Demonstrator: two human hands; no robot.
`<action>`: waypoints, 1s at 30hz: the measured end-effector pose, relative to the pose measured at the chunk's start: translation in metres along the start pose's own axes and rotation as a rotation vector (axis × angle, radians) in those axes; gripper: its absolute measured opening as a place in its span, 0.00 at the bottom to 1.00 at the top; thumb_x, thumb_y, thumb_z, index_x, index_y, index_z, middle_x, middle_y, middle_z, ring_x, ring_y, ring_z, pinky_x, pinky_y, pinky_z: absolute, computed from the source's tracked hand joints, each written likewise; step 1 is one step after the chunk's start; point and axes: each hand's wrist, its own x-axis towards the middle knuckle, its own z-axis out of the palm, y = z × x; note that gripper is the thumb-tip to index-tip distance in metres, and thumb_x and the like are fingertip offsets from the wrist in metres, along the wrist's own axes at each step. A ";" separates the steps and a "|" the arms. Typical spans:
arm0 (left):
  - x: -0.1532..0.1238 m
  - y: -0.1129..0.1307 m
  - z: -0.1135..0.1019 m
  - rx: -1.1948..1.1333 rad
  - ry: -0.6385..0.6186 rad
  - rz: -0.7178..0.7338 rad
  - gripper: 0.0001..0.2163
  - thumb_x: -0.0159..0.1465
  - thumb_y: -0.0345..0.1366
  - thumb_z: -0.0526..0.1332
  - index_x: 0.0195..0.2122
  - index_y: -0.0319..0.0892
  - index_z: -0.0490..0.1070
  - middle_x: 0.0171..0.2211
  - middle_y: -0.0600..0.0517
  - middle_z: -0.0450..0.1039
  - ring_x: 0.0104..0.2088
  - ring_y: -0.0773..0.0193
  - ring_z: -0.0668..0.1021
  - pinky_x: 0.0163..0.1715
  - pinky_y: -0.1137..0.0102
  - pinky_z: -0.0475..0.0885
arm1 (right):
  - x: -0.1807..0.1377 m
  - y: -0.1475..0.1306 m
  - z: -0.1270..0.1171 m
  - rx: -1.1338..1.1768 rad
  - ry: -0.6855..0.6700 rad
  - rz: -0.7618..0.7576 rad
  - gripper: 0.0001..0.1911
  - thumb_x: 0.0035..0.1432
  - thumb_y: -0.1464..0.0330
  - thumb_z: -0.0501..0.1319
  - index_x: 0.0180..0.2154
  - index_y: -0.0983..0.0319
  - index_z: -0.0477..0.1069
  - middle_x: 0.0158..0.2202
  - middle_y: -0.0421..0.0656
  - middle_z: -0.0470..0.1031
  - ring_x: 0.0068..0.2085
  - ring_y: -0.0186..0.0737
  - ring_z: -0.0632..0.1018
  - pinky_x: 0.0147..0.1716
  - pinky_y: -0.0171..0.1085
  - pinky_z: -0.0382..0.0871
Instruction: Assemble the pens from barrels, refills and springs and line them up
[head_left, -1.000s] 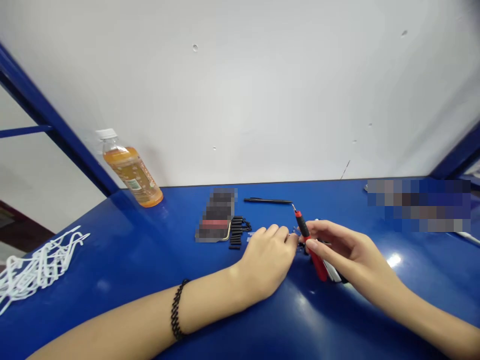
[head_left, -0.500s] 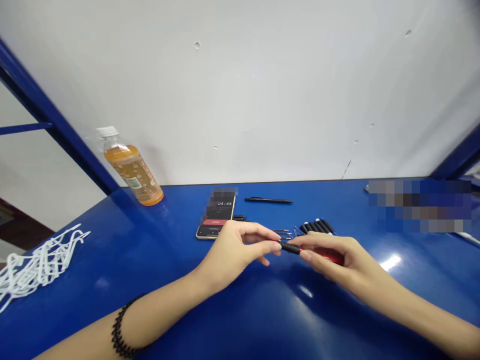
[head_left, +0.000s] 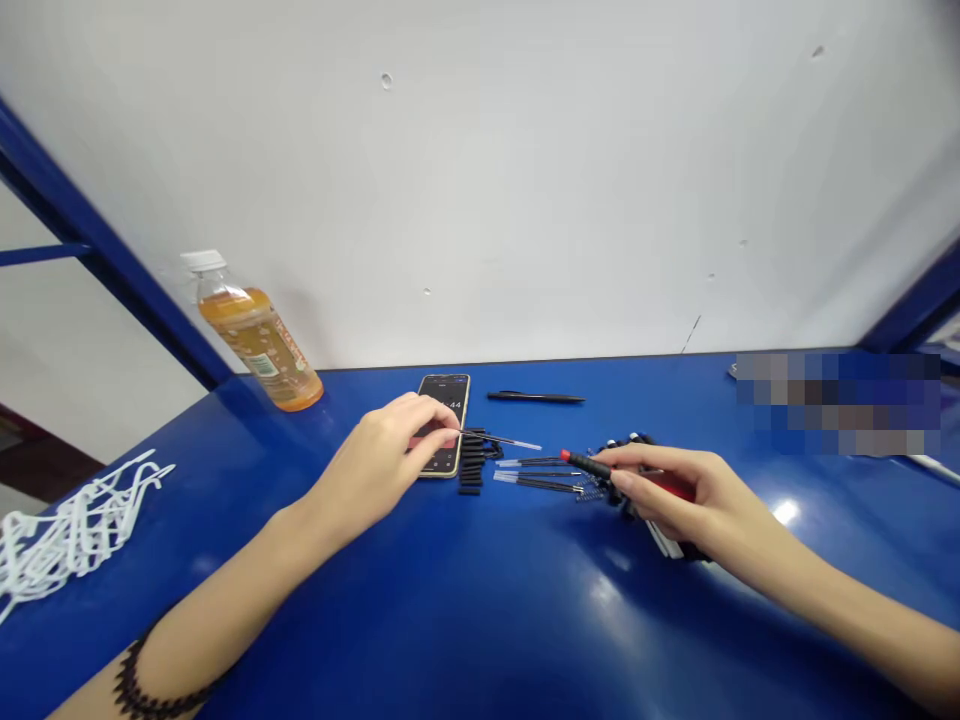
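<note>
My right hand (head_left: 679, 492) is closed around a red pen with a black tip (head_left: 592, 466), held low over the blue table (head_left: 480, 600), tip pointing left. My left hand (head_left: 390, 455) is pinched on a thin pen refill (head_left: 499, 439) beside a phone (head_left: 444, 420). Between the hands lie two more refills (head_left: 536, 473), a row of small black pen parts (head_left: 471, 465) and small springs (head_left: 589, 490). Several black and white pen barrels (head_left: 664, 540) lie partly hidden under my right hand.
A bottle of orange drink (head_left: 255, 340) stands at the back left. A black pen (head_left: 534, 397) lies near the white wall. A heap of white plastic pieces (head_left: 67, 520) sits at the left edge. Blue frame bars rise on both sides.
My left hand has let go of the pen's black tip and moved left to the phone, where it has picked up a refill. My right hand holds the red pen nearly still.
</note>
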 end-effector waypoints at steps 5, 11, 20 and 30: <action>-0.005 0.004 -0.004 -0.062 -0.101 -0.036 0.06 0.59 0.33 0.54 0.29 0.41 0.69 0.28 0.55 0.69 0.28 0.69 0.69 0.27 0.76 0.64 | 0.002 0.003 0.000 0.083 0.043 -0.021 0.20 0.51 0.56 0.57 0.40 0.63 0.71 0.18 0.34 0.54 0.18 0.27 0.54 0.15 0.29 0.46; -0.004 0.019 -0.006 -0.339 -0.182 -0.152 0.05 0.55 0.36 0.59 0.26 0.40 0.70 0.25 0.55 0.69 0.25 0.70 0.69 0.25 0.76 0.64 | 0.002 0.005 0.000 0.048 0.010 -0.016 0.22 0.52 0.55 0.56 0.43 0.63 0.69 0.19 0.34 0.56 0.18 0.28 0.55 0.15 0.30 0.47; 0.031 0.031 -0.001 -0.475 -0.337 -0.097 0.08 0.57 0.39 0.56 0.27 0.40 0.67 0.26 0.54 0.74 0.27 0.68 0.75 0.27 0.76 0.67 | 0.003 0.005 0.000 0.085 0.133 -0.070 0.21 0.51 0.56 0.58 0.41 0.64 0.71 0.20 0.35 0.56 0.19 0.29 0.55 0.16 0.31 0.46; 0.070 0.007 0.058 -0.062 -0.209 0.049 0.04 0.52 0.32 0.59 0.22 0.40 0.69 0.23 0.53 0.72 0.26 0.63 0.73 0.28 0.71 0.65 | 0.003 0.003 -0.004 0.010 0.086 -0.098 0.21 0.54 0.56 0.54 0.45 0.62 0.69 0.21 0.36 0.58 0.19 0.28 0.56 0.16 0.30 0.48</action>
